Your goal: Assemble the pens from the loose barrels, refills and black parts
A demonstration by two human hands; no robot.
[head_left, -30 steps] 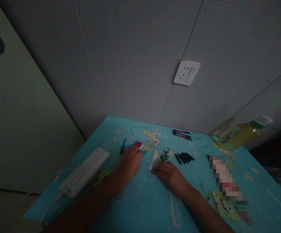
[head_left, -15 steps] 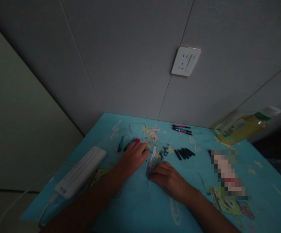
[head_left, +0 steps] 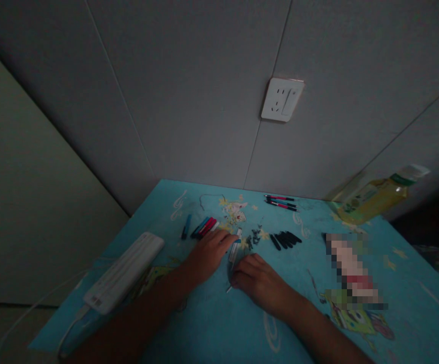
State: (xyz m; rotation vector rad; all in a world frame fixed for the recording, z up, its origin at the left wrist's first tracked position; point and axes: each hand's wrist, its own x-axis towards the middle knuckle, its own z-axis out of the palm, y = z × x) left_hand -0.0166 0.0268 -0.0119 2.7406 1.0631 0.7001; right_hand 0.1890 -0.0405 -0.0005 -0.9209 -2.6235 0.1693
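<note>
My left hand (head_left: 210, 255) reaches across the middle of the table, its fingers closed on a small blue piece (head_left: 237, 241) that looks like a pen part. That piece lies over a bundle of thin pale sticks (head_left: 234, 251), which look like pen refills. Just to the right and nearer, my right hand (head_left: 255, 280) is closed in a pinch around a thin pale stick (head_left: 229, 289), whose end sticks out below the fingertips. Behind my left hand lie blue and red pen barrels (head_left: 205, 226). Small dark pieces (head_left: 255, 236) are scattered beyond my right hand.
Several black tubes (head_left: 286, 239) lie right of the dark pieces. Pens (head_left: 280, 203) rest near the wall. A power strip (head_left: 124, 270) with a cable lies left. At right are a bottle of yellow liquid (head_left: 375, 199) and a blurred-out long object (head_left: 354, 270). The table (head_left: 219, 328) meets the wall.
My left hand has drawn back a little towards me, showing more of the red and blue barrels. The stick's end at my right hand tilts further left. The view has shifted slightly.
</note>
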